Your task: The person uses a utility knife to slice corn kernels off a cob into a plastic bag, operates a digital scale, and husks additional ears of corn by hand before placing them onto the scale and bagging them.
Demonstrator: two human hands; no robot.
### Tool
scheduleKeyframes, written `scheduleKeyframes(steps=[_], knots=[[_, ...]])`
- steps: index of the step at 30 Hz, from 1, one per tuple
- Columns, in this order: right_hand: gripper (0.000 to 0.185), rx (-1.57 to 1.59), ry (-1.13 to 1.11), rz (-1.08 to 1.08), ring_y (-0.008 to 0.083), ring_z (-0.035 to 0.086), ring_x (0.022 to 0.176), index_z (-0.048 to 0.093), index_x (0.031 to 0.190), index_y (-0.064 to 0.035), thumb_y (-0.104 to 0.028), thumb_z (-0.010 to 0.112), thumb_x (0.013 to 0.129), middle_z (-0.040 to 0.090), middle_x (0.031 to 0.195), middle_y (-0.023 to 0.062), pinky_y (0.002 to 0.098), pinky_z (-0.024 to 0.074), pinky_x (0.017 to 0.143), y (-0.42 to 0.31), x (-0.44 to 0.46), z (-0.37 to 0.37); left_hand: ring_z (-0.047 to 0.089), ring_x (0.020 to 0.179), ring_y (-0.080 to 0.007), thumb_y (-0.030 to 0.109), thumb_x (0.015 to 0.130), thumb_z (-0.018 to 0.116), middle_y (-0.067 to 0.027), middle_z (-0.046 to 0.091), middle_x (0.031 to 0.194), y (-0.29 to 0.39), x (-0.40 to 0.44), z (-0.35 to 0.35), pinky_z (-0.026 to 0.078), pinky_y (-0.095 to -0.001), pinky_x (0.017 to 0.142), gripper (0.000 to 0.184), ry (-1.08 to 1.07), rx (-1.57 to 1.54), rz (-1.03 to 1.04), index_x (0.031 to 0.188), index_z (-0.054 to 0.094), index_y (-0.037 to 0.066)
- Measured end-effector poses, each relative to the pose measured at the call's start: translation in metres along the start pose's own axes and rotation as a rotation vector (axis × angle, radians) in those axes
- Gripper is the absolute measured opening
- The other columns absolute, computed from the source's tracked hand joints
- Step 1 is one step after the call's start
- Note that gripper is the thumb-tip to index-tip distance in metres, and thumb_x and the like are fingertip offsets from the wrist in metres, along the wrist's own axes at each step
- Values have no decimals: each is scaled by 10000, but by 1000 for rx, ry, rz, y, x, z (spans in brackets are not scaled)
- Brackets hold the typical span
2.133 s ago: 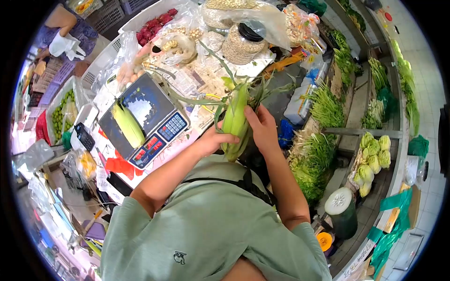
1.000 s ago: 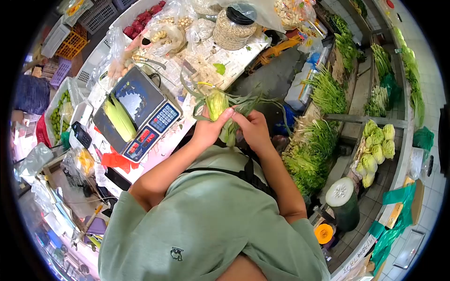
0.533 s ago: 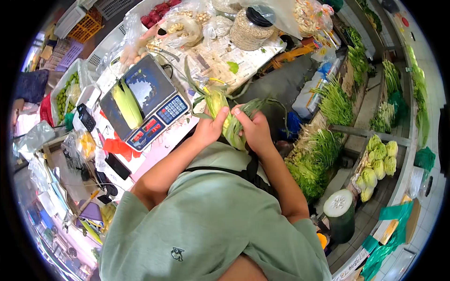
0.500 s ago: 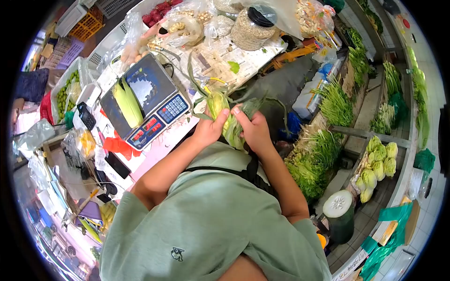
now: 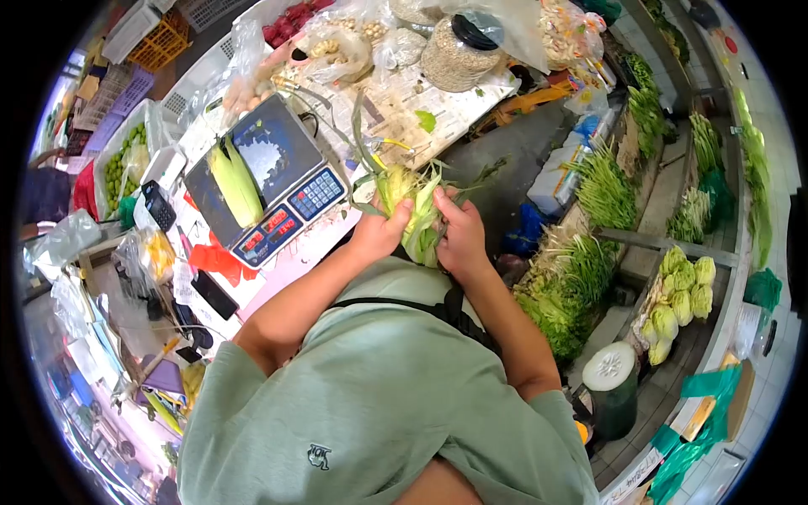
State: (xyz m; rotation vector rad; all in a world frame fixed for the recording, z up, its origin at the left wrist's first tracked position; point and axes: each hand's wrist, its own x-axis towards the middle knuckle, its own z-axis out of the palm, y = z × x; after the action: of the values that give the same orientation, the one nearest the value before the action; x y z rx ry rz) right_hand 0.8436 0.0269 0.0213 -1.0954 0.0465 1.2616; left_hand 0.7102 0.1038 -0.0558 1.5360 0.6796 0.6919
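Note:
In front of my waist I hold an ear of corn [image 5: 418,220], its green husk leaves loose and spread at the top. My left hand [image 5: 380,232] is closed round its left side, thumb pressed on the husk. On the other side my right hand [image 5: 462,233] is closed, with the thumb against a husk leaf of the same ear. Long leaf strips trail up and to both sides. Left of my hands, another ear of corn [image 5: 236,187], mostly trimmed and pale green, lies on the digital scale [image 5: 281,135].
A jar with a black lid [image 5: 457,61] and bagged goods stand at the table's far side. A black phone [image 5: 214,295] and a calculator-like handset [image 5: 157,205] lie left. On the right are bunches of greens [image 5: 603,187], pale cabbages [image 5: 678,290] and a cut winter melon [image 5: 610,387].
The husk leaves on the held ear have been drawn further apart, and the dark leaf by my right hand has shifted. The ear on the scale stays put.

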Motion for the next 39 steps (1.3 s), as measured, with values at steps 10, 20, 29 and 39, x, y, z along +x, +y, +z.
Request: scheduleKeyframes(steps=[10, 20, 29, 39], knots=[[136, -599, 1, -262, 117, 654, 820, 663, 1052, 1, -77, 683, 942, 702, 927, 42, 266, 509, 733, 4, 3, -4, 606, 1019, -214, 254, 1052, 556, -120, 657, 1125, 17, 5, 5, 489, -352, 905, 334, 68, -25, -26, 1224, 588, -30], [119, -245, 5, -168, 85, 610, 732, 645, 1047, -39, -116, 672, 961, 653, 832, 0, 231, 459, 618, 13, 9, -8, 586, 843, -221, 192, 1041, 505, -92, 637, 925, 5, 11, 3, 486, -378, 798, 233, 131, -46, 116, 1091, 598, -16], [159, 70, 48, -69, 46, 434, 602, 618, 993, -131, -253, 536, 1052, 442, 703, -82, 228, 278, 442, -9, 7, 2, 542, 1054, -190, 379, 1065, 473, -144, 597, 1160, 7, 16, 14, 440, -331, 956, 472, 317, -365, -422, 1289, 509, -35], [193, -272, 286, -212, 80, 463, 693, 633, 978, -60, -250, 625, 1012, 535, 817, -40, 242, 356, 624, -1, -1, -5, 598, 1052, -211, 310, 1019, 600, -152, 638, 1178, 0, 44, 26, 479, -357, 925, 444, 157, -235, -204, 1285, 535, -40]])
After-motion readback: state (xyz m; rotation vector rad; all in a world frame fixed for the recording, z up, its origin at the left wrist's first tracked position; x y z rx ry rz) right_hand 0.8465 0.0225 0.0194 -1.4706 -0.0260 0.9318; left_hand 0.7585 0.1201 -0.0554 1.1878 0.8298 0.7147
